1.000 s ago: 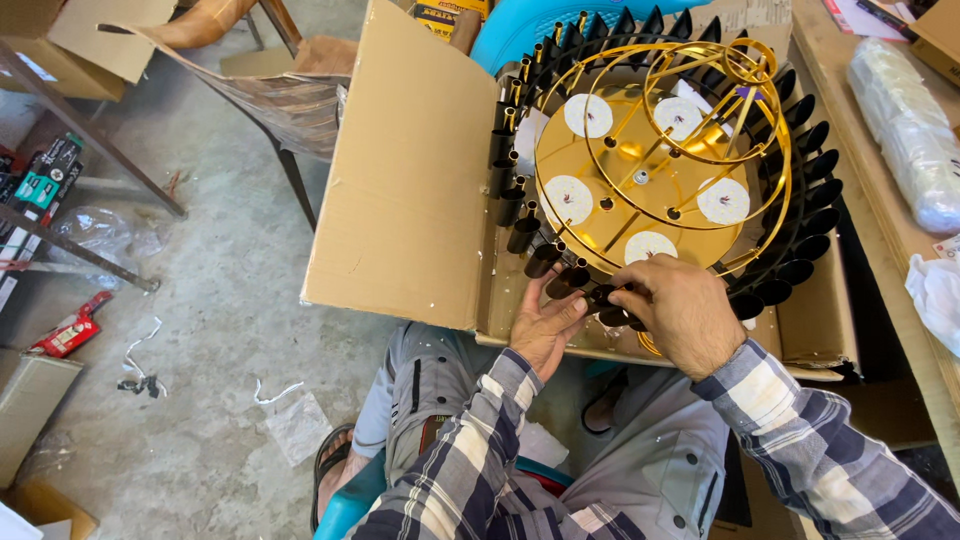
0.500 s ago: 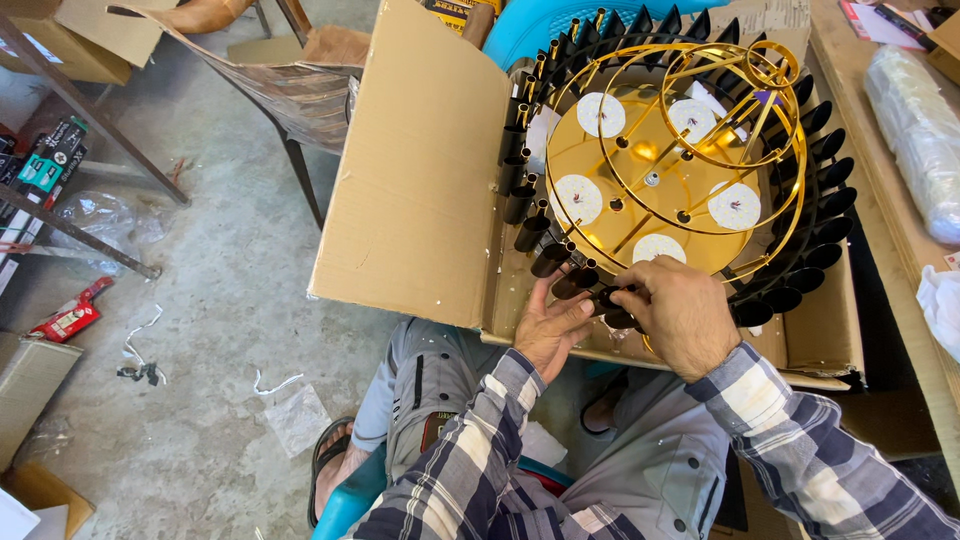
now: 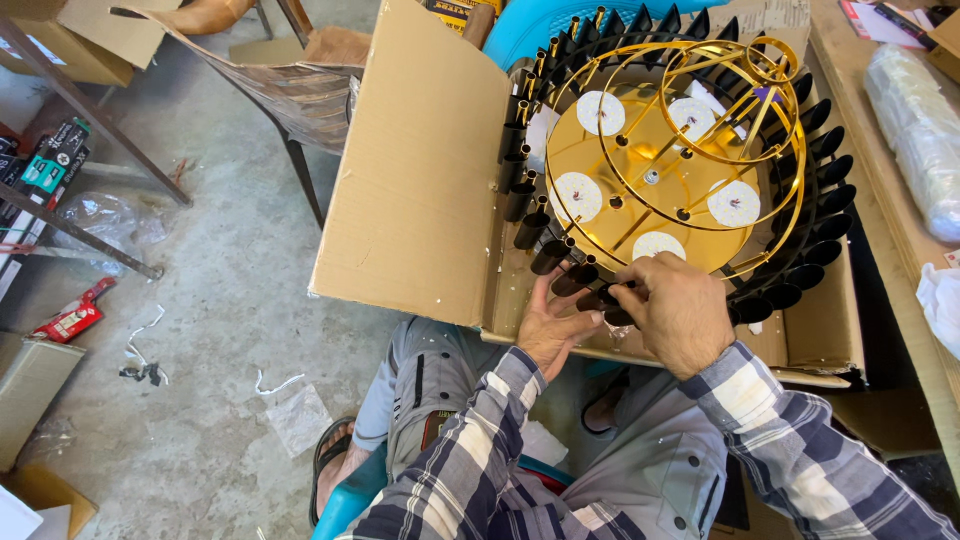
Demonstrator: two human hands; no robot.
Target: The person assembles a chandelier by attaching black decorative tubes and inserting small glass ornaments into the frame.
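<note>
Grey concrete floor point(image 3: 210, 300) lies to your left, littered with plastic scraps, with a red packet point(image 3: 68, 320) near the left edge. Right of it, an open cardboard box point(image 3: 420, 180) rests on your lap, holding a round gold light fixture point(image 3: 660, 170) ringed with black tubes point(image 3: 528, 195). Your left hand point(image 3: 552, 325) lies under the near rim, fingers spread against the tubes. Your right hand point(image 3: 680, 310), just beside it, pinches one black tube with bunched fingertips. Farther right, a wooden table point(image 3: 880, 190) carries a plastic-wrapped bundle point(image 3: 915, 120).
</note>
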